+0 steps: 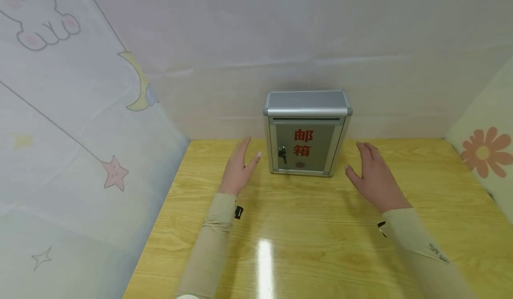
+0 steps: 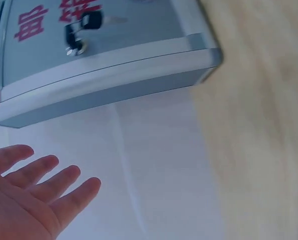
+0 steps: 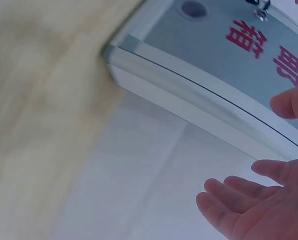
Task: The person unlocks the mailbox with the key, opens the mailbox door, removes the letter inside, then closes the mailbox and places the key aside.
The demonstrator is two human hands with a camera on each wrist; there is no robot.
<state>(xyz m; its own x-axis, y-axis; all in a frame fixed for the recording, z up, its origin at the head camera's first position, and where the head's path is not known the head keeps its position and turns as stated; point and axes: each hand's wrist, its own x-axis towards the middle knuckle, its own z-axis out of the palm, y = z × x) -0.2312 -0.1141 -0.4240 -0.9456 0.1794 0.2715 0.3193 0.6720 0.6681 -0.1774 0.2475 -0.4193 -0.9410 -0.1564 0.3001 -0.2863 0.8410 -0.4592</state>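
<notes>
A silver-grey metal mailbox (image 1: 320, 152) with red characters on its front door stands upright at the back of the wooden table. In the door's left side is a lock with keys (image 1: 282, 153) hanging from it. My left hand (image 1: 236, 169) is just left of the mailbox, fingers apart and holding nothing. On the other side, my right hand (image 1: 374, 178) is held with its thumb spread from the fingers, also with nothing in it. Both wrist views show a gap between the palms and the mailbox's side walls.
The wood-grain table (image 1: 304, 227) reaches to a pale sheet-covered back wall (image 1: 224, 89). A left-hand wall sheet (image 1: 72, 165) with a bear, moon and stars borders the table. At the right is another sheet with a red-orange flower (image 1: 482, 152).
</notes>
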